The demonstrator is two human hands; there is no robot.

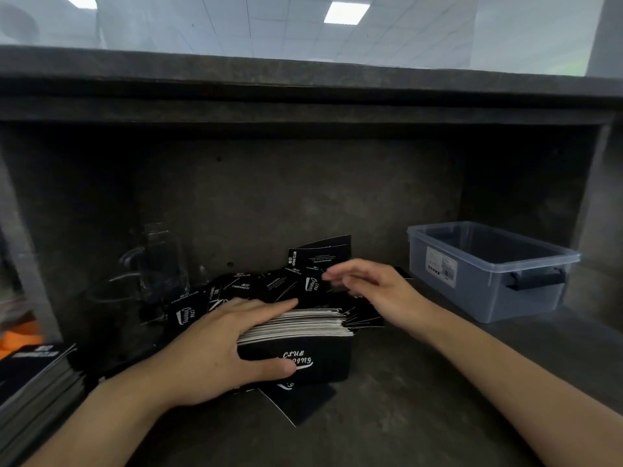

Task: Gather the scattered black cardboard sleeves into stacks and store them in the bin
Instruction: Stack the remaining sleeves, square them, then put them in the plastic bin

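Nearest, lower left: side pile of black cardboard sleeves [33, 382] at the frame edge. Left hand [215, 358] gripped an upright stack of black printed cardboard sleeves [303, 348], thumb on the front face, fingers over the white top edges. Right hand [371, 288] hovered just beyond, above the scattered loose sleeves [266, 284]; fingers loosely spread and blurred, probably holding nothing. Clear plastic bin [488, 267] stood far right, apart from the sleeves.
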